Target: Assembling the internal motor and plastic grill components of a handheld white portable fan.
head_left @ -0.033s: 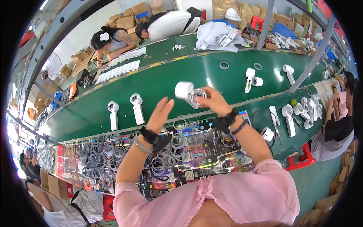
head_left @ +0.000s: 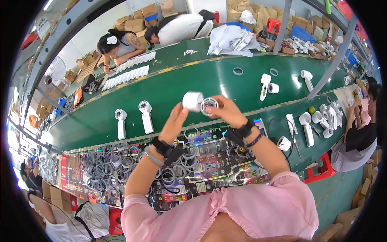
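My right hand point(head_left: 229, 111) is closed on a white handheld fan point(head_left: 209, 107), its round head facing me with a spoked, dark inside. A short white cylinder point(head_left: 192, 101) sits against the fan's left side; whether the two are joined, I cannot tell. At the cylinder's lower left edge, my left hand point(head_left: 173, 123) has its thumb and fingers on it, some fingers partly hidden. Both hands are above the green work surface point(head_left: 165, 86). Below them, many grey rings point(head_left: 117, 161) are piled on a printed sheet point(head_left: 213, 167).
Two white fans point(head_left: 145, 117) lie to the left, with others point(head_left: 264, 86) at the far right. A screwdriver point(head_left: 296, 141) and more fans point(head_left: 307, 129) rest on the right-hand bench. Two people work across the bench; a grey post point(head_left: 330, 68) rises at right.
The cylinder and fan have shifted slightly left and down, toward my left hand. My left fingers were apart from the cylinder and now meet its edge. My right hand keeps its hold.
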A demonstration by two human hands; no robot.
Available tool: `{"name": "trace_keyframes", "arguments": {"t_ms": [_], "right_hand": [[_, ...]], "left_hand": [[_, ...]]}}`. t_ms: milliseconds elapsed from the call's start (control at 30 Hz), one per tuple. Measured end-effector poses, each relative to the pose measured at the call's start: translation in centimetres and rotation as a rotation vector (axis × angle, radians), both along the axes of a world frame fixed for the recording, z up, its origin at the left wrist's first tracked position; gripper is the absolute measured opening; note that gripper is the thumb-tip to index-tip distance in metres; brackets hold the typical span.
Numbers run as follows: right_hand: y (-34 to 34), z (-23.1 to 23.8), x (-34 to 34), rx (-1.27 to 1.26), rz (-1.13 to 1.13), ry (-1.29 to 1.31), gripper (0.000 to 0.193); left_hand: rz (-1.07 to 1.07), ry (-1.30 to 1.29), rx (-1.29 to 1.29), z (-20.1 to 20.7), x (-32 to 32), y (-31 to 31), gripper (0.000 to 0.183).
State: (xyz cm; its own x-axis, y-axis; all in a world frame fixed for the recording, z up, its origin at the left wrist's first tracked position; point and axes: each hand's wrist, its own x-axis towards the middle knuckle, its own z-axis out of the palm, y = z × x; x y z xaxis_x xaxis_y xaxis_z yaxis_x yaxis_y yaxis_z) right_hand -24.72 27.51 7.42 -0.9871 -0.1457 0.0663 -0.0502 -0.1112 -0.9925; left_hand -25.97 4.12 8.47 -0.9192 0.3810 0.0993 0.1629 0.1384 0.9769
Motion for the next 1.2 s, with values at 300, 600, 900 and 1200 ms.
{"name": "trace_keyframes", "arguments": {"t_ms": [300,600,900,1200], "right_hand": [[-0.7,6.7,9.6,0.109,0.254,0.290,0.049],[-3.1,8.0,13.2,0.866,-0.142,1.012,0.054],[-4.0,8.8,11.7,0.598,0.023,0.802,0.034],[-4.3,7.1,8.6,0.643,0.178,0.518,0.038]], "left_hand": [[-0.108,0.243,0.528,1.7,7.2,2.7,0.064],[0.066,-0.025,0.555,2.1,10.0,3.7,0.050],[0.039,-0.010,0.497,1.4,12.8,4.4,0.047],[0.023,-0.379,0.573,-0.2,14.6,5.8,0.050]]}}
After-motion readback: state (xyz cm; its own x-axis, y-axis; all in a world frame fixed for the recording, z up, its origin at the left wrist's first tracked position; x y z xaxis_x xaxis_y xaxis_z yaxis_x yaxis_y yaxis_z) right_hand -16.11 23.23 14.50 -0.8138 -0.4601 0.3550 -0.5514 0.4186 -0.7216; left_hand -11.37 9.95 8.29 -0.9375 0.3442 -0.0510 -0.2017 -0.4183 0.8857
